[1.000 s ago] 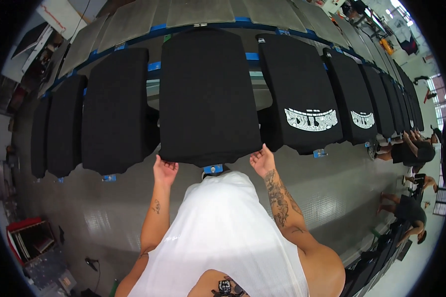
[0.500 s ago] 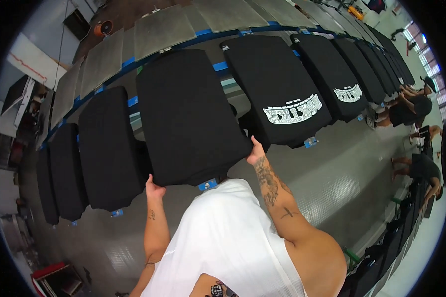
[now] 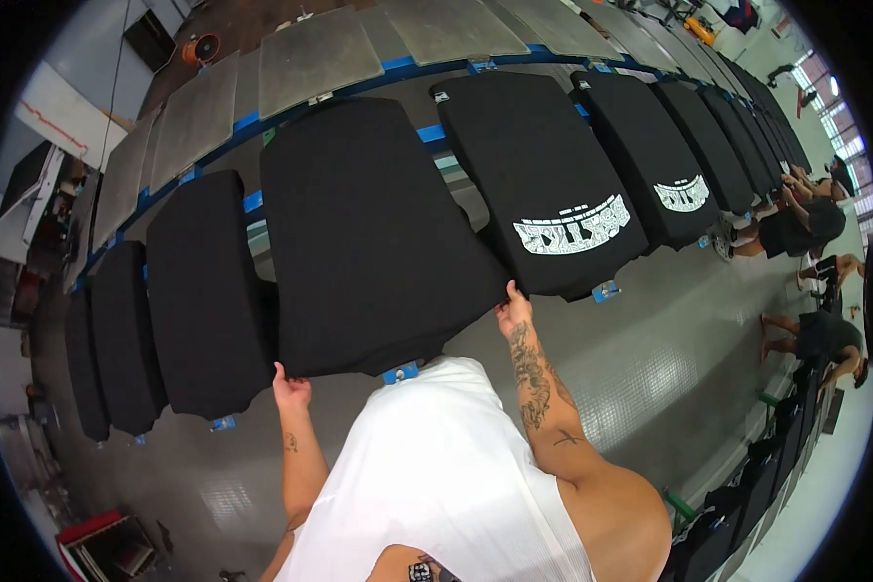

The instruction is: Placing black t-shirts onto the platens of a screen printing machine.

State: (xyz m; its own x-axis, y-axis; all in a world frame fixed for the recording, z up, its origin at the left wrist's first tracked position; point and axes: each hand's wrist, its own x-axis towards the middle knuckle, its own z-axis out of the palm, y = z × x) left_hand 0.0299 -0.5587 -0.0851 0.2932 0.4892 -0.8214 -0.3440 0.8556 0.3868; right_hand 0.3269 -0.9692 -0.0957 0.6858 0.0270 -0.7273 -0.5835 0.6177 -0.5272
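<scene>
- The floor (image 3: 650, 369) under you is grey and glossy; your own white shirt (image 3: 436, 485) hides the part nearest your feet.
- A long row of pallets runs from far left to far right along a blue rail (image 3: 398, 63). Its ends bend into the dark rim of the view, so you cannot count them all.
- Bare grey boards (image 3: 310, 53) lie beyond the rail, their far edges cut off at the top.
- The black shirt (image 3: 369, 233) right in front of you is pulled flat over its pallet; the pallet itself is hidden except for a blue tab (image 3: 400, 372) at the near edge.
- The printed shirt (image 3: 543, 179) to your right carries a white design near its hem; the neighbour (image 3: 650, 155) past it shows a smaller one, too bent to make out.
- The plain shirt (image 3: 204, 291) to your left overlaps the front shirt's edge.
- Other people (image 3: 805, 223) stand at far right, partly lost in the rim.
- Your left hand (image 3: 291, 391) sits at the front shirt's lower left corner, fingers tucked under the hem; you cannot tell whether they pinch it.
- Your right hand (image 3: 514, 310) touches the lower right corner, fingers curled against the cloth edge; the grip is also unclear.
</scene>
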